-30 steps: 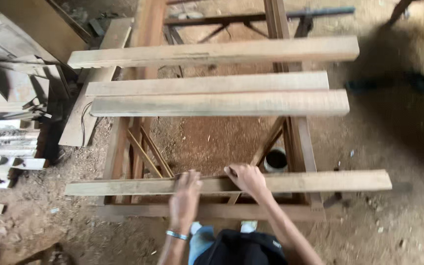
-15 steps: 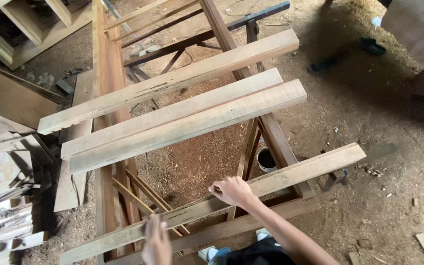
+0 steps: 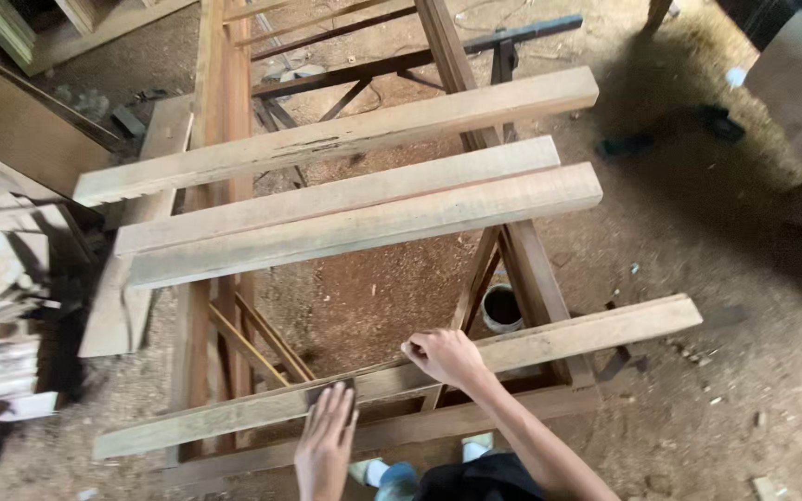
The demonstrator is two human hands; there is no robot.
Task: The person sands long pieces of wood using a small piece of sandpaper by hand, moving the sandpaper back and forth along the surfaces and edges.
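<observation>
Under frame [image 3: 512, 250], small empty pot [image 3: 501, 308]

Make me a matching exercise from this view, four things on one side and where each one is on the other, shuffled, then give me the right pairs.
Things:
1. left hand
2. right hand
3. round container
4. pair of planks lying side by side

Places:
A. on the dirt floor under the frame, beside a slanted leg
B. across the middle of the wooden frame
C. flat on a dark sanding pad on the nearest plank
D. gripping the far edge of the nearest plank

Pairs: 1-C, 2-D, 3-A, 4-B
</observation>
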